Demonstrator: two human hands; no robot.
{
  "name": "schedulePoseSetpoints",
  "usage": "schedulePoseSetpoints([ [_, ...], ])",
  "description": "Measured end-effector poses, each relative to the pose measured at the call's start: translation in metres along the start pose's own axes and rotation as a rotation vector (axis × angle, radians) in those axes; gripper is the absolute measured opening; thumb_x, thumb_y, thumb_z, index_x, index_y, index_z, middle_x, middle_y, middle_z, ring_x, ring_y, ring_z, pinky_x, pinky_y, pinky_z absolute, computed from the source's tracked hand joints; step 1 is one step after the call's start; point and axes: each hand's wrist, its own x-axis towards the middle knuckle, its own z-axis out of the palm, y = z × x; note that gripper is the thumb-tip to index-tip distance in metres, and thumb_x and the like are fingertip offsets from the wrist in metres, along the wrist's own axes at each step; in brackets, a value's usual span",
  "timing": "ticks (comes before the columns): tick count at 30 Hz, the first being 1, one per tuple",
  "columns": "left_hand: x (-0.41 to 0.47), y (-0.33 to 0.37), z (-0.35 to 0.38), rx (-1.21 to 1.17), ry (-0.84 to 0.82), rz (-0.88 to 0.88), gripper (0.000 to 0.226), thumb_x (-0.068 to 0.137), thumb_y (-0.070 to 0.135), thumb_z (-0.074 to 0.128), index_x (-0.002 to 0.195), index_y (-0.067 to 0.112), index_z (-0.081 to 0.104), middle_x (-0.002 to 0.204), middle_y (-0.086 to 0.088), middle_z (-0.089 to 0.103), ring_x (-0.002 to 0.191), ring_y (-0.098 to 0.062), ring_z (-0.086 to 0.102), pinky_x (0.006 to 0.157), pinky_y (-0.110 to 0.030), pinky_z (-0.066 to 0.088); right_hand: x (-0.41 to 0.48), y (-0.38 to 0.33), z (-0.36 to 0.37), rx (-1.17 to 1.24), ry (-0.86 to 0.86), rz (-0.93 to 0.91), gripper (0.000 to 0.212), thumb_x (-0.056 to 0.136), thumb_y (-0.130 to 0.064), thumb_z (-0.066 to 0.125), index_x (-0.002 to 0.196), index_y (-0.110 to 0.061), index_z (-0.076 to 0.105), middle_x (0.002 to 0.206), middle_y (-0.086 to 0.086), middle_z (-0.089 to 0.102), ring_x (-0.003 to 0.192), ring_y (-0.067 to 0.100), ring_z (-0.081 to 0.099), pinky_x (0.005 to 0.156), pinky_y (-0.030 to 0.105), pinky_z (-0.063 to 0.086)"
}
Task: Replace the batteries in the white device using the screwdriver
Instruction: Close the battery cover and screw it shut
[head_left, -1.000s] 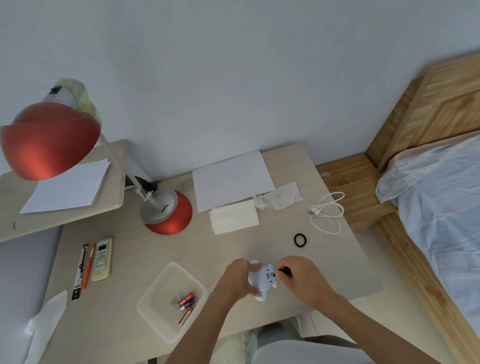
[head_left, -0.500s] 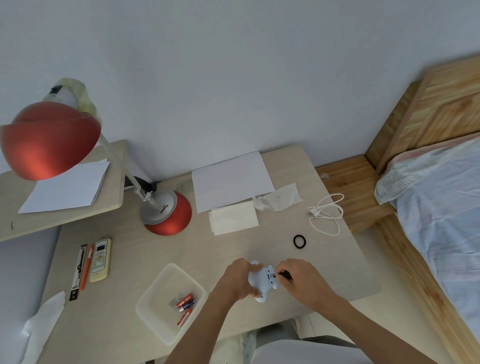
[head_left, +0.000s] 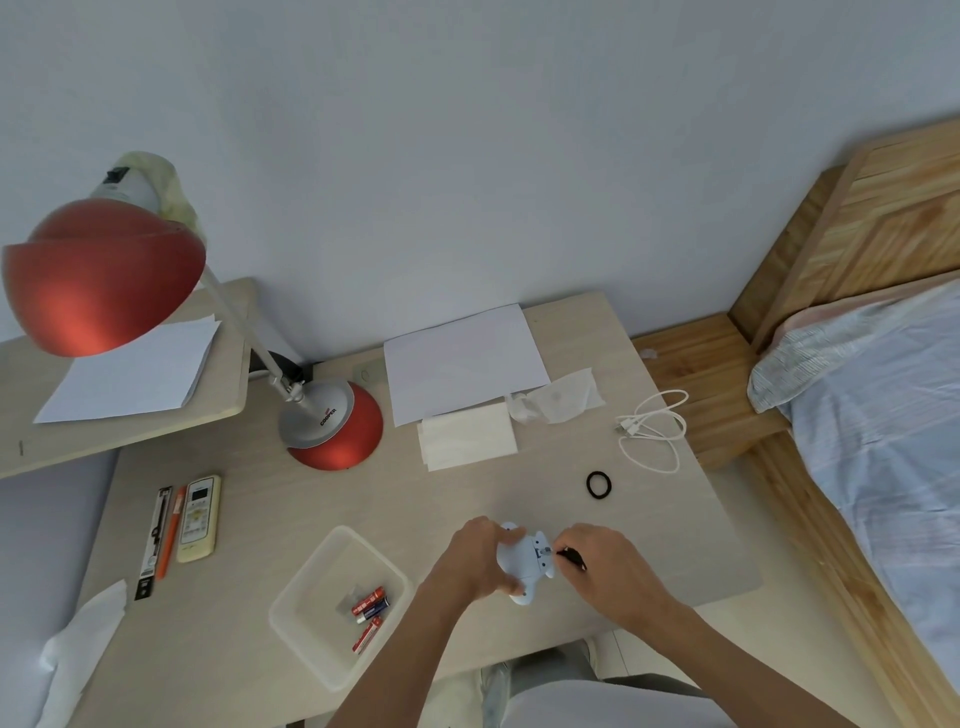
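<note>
Barely any change from a second ago: left hand (head_left: 475, 558) is still gripping the white device (head_left: 522, 564) at the worktop (head_left: 467, 499) front edge; right hand (head_left: 605, 564) is pinching the screwdriver (head_left: 571, 557), tip probably in the cover screw. Still unscrewing; batteries (head_left: 370, 608) are waiting in the tray (head_left: 311, 587).

Batteries (head_left: 370, 607) lie in the tray (head_left: 311, 582), left of the device (head_left: 524, 564).

The one word that can be read is "COOPER", printed in dark letters on the silver top of the red lamp base (head_left: 332, 423), with a small red mark just above it. Print on the batteries (head_left: 370, 607), remote (head_left: 198, 517) and black package (head_left: 156, 540) is too small to read.
</note>
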Motion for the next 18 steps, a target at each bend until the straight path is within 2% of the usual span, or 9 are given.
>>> schedulePoseSetpoints([
  [9, 0.0, 0.002, 0.001, 0.007, 0.003, 0.009, 0.095, 0.07, 0.044, 0.094, 0.154, 0.036, 0.05, 0.135, -0.001, 0.052, 0.125, -0.025, 0.055, 0.095, -0.029, 0.046, 0.008, -0.002, -0.001, -0.074, -0.008, 0.026, 0.017, 0.101, -0.028, 0.052, 0.088, -0.022, 0.061, 0.081, -0.006, 0.057, 0.071, 0.014, 0.057, 0.066, 0.03, 0.052],
  [11, 0.0, 0.001, 0.001, -0.005, -0.001, 0.01, 0.093, 0.072, 0.041, 0.094, 0.154, 0.035, 0.051, 0.13, 0.001, 0.052, 0.122, -0.024, 0.056, 0.091, -0.027, 0.044, 0.011, -0.005, -0.003, -0.09, -0.032, 0.04, 0.018, 0.103, -0.029, 0.051, 0.09, -0.021, 0.06, 0.083, -0.005, 0.056, 0.072, 0.015, 0.058, 0.067, 0.03, 0.052],
  [13, -0.002, 0.002, -0.001, 0.001, -0.006, 0.032, 0.089, 0.074, 0.035, 0.094, 0.153, 0.031, 0.052, 0.118, 0.004, 0.05, 0.112, -0.022, 0.057, 0.086, -0.025, 0.042, 0.014, -0.008, -0.006, -0.122, -0.059, 0.077, 0.027, 0.107, -0.036, 0.046, 0.091, -0.018, 0.059, 0.082, -0.004, 0.055, 0.07, 0.015, 0.055, 0.067, 0.03, 0.049],
  [15, -0.003, 0.001, -0.002, 0.011, -0.008, 0.053, 0.085, 0.076, 0.03, 0.093, 0.152, 0.029, 0.054, 0.111, 0.006, 0.048, 0.103, -0.019, 0.054, 0.083, -0.025, 0.041, 0.016, -0.01, -0.012, -0.201, -0.082, 0.126, 0.042, 0.11, -0.046, 0.04, 0.081, -0.018, 0.052, 0.073, -0.004, 0.046, 0.067, 0.017, 0.049, 0.065, 0.03, 0.043],
  [18, -0.003, 0.003, -0.001, 0.008, -0.001, 0.053, 0.087, 0.077, 0.032, 0.093, 0.154, 0.031, 0.052, 0.117, 0.003, 0.048, 0.11, -0.022, 0.057, 0.085, -0.026, 0.041, 0.019, -0.013, -0.02, -0.309, -0.135, 0.131, 0.051, 0.111, -0.049, 0.037, 0.067, -0.024, 0.031, 0.069, -0.007, 0.034, 0.071, 0.02, 0.048, 0.067, 0.03, 0.038],
])
